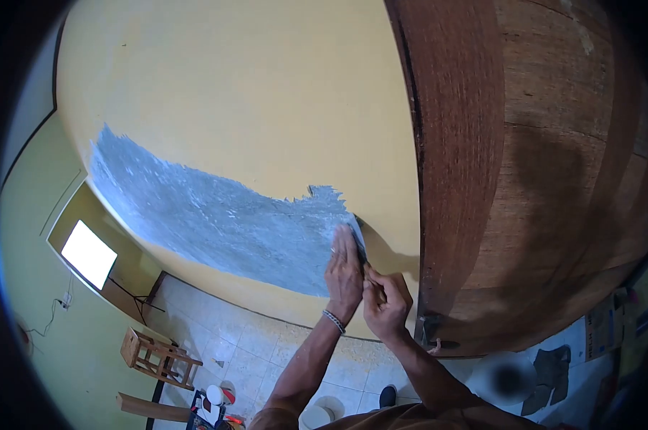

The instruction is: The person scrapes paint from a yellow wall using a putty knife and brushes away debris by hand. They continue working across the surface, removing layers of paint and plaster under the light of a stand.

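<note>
Yellow wall [252, 86] spreads ahead of me, up and left of my hands, meeting one brown wooden panel [460, 143] on the right. Its grey patch [216, 215] slants down rightward to my fingers. My left hand [344, 279] is nearer it, flat over its right end, fingers straight and together. My right hand [388, 304] curls around the lower end of what looks like a thin scraper [357, 233], its long axis running up and slightly left from that grip, beside my left fingertips. I count one yellow wall, one patch, two hands, one scraper.
</note>
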